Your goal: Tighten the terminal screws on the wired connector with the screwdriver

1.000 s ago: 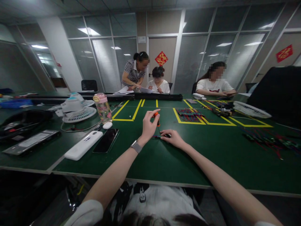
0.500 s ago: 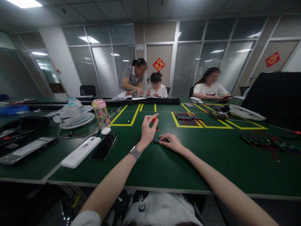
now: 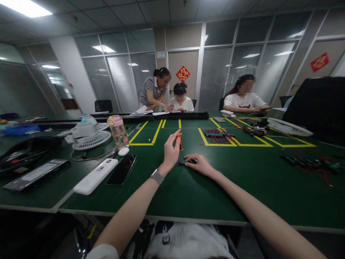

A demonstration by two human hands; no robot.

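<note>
Barely shifted, the left hand [image 3: 171,151] grips an orange-handled tool [image 3: 180,146] pointed down at a small board [image 3: 181,163] on the desk [image 3: 215,201], which the right hand [image 3: 199,164] pinches, so work there seemingly continues.

1 screwdriver [image 3: 181,144], orange-handled and slightly tilted, points its thin shaft down at 1 small, greenish board [image 3: 180,163] on the green worktop [image 3: 205,196].

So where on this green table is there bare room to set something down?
Bare tabletop lies between the right hand and the far-right wire bundle, and between the forearms. It is crowded on the left, around the bottle, fan and black phone.
</note>
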